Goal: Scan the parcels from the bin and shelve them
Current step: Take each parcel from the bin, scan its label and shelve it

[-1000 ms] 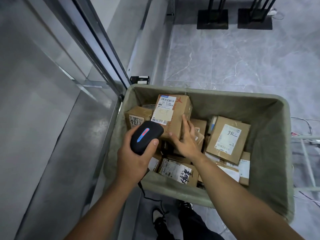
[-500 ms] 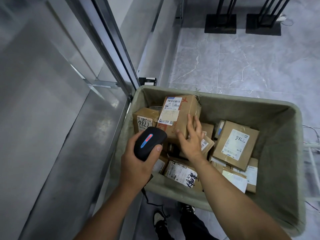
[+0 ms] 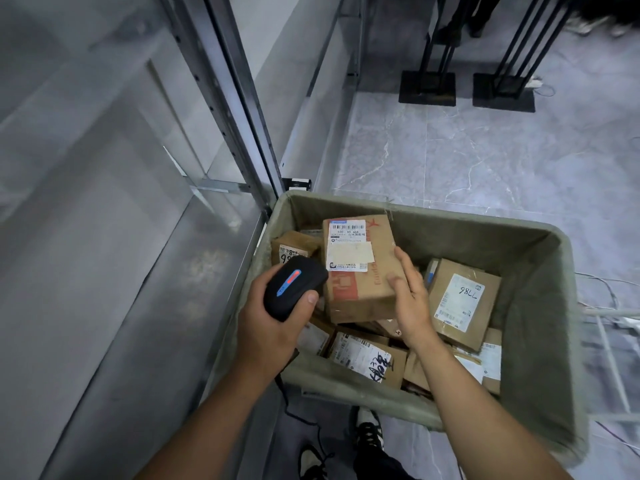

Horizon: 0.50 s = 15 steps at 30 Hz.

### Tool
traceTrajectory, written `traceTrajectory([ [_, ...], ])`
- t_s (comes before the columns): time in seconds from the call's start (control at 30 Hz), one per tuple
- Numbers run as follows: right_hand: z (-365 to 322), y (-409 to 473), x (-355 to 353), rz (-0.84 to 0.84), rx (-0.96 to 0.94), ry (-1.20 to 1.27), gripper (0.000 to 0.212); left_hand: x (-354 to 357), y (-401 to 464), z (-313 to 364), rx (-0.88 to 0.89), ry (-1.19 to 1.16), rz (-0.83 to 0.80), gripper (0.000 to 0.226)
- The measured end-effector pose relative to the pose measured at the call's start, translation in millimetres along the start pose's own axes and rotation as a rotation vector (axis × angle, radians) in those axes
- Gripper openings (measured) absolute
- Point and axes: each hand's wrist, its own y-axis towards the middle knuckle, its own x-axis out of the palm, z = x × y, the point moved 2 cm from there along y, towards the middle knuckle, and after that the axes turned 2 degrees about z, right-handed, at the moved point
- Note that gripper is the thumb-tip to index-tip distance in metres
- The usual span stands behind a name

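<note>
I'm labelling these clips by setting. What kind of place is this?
Probably a parcel pickup or sorting depot: a fabric bin full of labelled cardboard parcels, a handheld scanner in the left hand, and metal shelving alongside.

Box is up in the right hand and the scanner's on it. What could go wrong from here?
1. The right hand grips the brown cardboard parcel with the white label only along one edge; it could slip into the grey-green fabric bin.
2. The black handheld scanner in the left hand trails a cord that may snag.
</note>
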Motion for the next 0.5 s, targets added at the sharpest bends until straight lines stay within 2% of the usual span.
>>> traceTrajectory([
  [0.17,-18.3,-26.8,0.3,-0.003,0.011,0.227,0.048,-22.1,-8.1,12.1,0.073,-0.007,0.019,0.062],
  [0.3,-35.9,-46.9,3.8,-0.005,-0.060,0.282,0.049,-42.6,-18.8,19.4,0.095,-0.025,0.037,0.059],
  [0.5,-57.5,-84.8,3.8,-0.016,-0.190,0.239,0.056,-73.5,-43.7,33.3,0.174,-0.049,0.039,0.057],
])
